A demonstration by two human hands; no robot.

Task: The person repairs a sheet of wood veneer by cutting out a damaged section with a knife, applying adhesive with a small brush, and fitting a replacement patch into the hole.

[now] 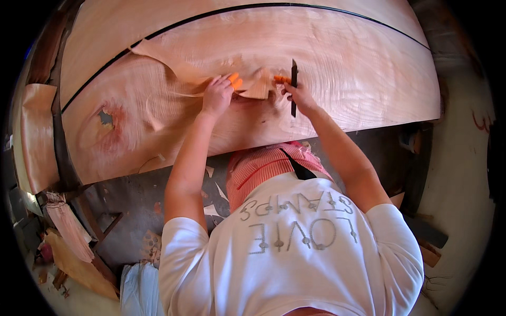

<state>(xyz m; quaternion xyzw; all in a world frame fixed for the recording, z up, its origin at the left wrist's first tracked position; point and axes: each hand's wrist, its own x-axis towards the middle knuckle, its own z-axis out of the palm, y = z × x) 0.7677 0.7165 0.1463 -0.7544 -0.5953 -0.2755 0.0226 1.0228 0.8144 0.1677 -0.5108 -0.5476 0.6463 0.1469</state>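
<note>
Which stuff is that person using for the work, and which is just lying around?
Seems in use:
- big wood sheet
- loose piece of thin wood beside the left hand
- dark flat tool in the right hand
- orange finger covers

Seems just lying about:
- floor scraps
- pale pink bundle
</note>
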